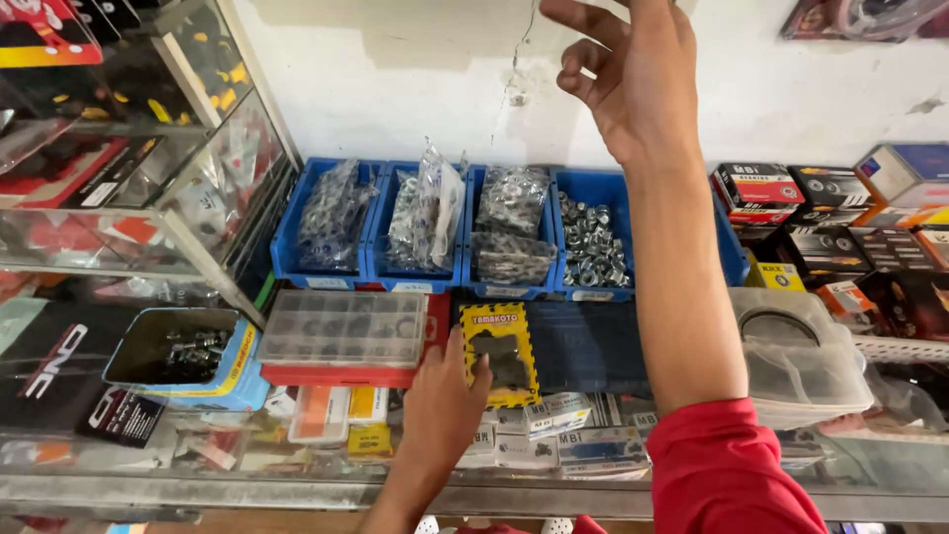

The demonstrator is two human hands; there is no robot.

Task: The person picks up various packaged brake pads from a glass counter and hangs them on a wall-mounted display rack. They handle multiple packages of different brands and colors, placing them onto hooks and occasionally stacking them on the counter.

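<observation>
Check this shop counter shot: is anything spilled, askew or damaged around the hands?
Nothing looks spilled or broken. The left hand rests on a yellow blister pack lying flat on the glass counter. The right hand is raised, empty, before the white wall. The blue bins sit in a straight row.

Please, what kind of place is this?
Probably a small spare-parts or hardware shop: blue bins of loose nuts and bagged fasteners, stacked part boxes, and a glass counter over packaged goods.
</observation>
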